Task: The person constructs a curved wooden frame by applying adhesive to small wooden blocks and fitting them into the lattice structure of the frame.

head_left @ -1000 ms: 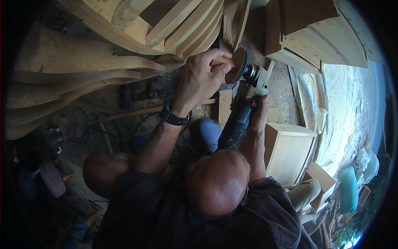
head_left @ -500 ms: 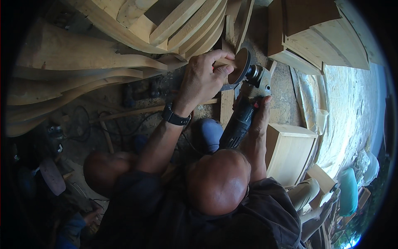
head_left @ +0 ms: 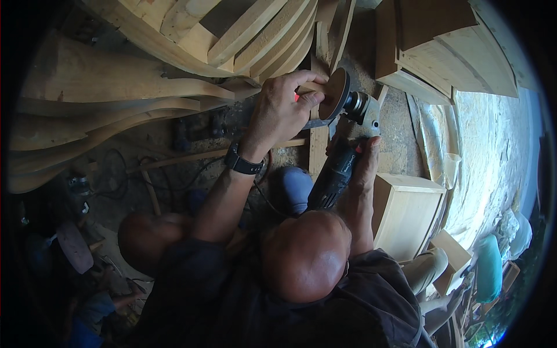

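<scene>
My right hand (head_left: 365,165) is wrapped round the dark body of an angle grinder (head_left: 333,177), behind its silver gear head. A round sanding disc (head_left: 337,95) on the grinder stands nearly upright, facing left. Between the thumb and fingers of my left hand (head_left: 281,110), which has a black watch on its wrist, is a small wooden piece (head_left: 311,87). Its end meets the disc face or comes very close to it; contact is hard to tell. My fingers partly hide the piece, and a bit of red shows beside them.
Curved wooden slats (head_left: 272,40) and long shaped boards (head_left: 116,75) fill the upper left. Wooden cabinets stand at the upper right (head_left: 452,58) and right (head_left: 409,214). A cable (head_left: 200,174) lies on the floor. Another person's arm (head_left: 125,298) shows at the lower left.
The grinder and its disc have shifted slightly, the disc turning a little more of its face into view. Both hands keep their grips. The other person's arm at lower left has moved a little.
</scene>
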{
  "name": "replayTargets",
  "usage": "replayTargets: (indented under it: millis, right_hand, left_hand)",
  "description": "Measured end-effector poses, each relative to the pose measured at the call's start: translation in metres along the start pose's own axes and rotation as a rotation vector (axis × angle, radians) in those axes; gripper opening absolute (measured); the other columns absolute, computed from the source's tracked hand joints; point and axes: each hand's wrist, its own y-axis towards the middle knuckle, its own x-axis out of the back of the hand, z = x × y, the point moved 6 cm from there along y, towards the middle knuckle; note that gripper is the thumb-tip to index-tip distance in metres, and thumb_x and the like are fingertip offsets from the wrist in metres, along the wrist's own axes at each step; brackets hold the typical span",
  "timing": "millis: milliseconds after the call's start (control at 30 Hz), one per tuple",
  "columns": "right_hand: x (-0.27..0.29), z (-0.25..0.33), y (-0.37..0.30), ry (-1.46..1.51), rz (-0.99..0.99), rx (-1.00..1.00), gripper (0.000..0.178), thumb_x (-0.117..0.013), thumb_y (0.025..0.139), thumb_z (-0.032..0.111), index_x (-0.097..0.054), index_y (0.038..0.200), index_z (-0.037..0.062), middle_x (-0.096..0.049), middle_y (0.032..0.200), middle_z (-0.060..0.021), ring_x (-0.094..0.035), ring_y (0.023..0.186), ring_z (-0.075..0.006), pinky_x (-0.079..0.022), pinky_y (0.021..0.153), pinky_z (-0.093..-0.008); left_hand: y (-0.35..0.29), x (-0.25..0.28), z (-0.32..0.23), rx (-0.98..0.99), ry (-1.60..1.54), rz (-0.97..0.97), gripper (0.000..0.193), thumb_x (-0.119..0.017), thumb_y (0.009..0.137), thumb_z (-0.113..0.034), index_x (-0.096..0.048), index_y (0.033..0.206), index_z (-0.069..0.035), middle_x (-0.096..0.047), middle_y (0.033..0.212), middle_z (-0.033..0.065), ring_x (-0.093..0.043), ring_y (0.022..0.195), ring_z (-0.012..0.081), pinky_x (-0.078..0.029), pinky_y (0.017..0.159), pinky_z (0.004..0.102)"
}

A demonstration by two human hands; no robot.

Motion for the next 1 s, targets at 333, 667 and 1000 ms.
replayTargets:
  millis: [333, 667, 1000]
  right_hand:
    - [0.008, 0.000, 0.002, -0.010, -0.076, -0.004, 0.070, -0.053, 0.092, 0.061, -0.043, 0.130, 0.0023, -0.064, 0.096, -0.0147, -0.068, 0.071, -0.0228, -0.058, 0.062, -0.0340]
    - [0.010, 0.000, 0.001, 0.022, -0.045, -0.022, 0.069, -0.053, 0.093, 0.060, -0.041, 0.129, 0.0026, -0.063, 0.094, -0.0158, -0.067, 0.070, -0.0226, -0.058, 0.061, -0.0346]
    - [0.028, -0.010, 0.021, 0.160, 0.002, -0.111, 0.069, -0.080, 0.073, 0.044, -0.054, 0.117, -0.0029, -0.064, 0.089, -0.0132, -0.068, 0.072, -0.0213, -0.058, 0.065, -0.0327]
  left_hand:
    - [0.002, 0.000, -0.005, 0.078, 0.009, 0.045, 0.027, -0.066, 0.088, -0.017, -0.069, 0.114, -0.007, -0.072, 0.105, 0.0135, -0.069, 0.097, 0.0264, -0.051, 0.084, 0.0348]
    - [0.004, -0.005, 0.002, 0.029, -0.010, 0.046, 0.028, -0.067, 0.087, -0.017, -0.069, 0.114, -0.007, -0.071, 0.112, 0.0129, -0.066, 0.108, 0.0278, -0.049, 0.094, 0.0357]
    - [0.001, -0.008, 0.016, 0.136, -0.900, 0.076, 0.034, -0.061, 0.098, -0.018, -0.055, 0.124, 0.003, -0.065, 0.113, 0.0104, -0.062, 0.106, 0.0143, -0.048, 0.095, 0.0311]
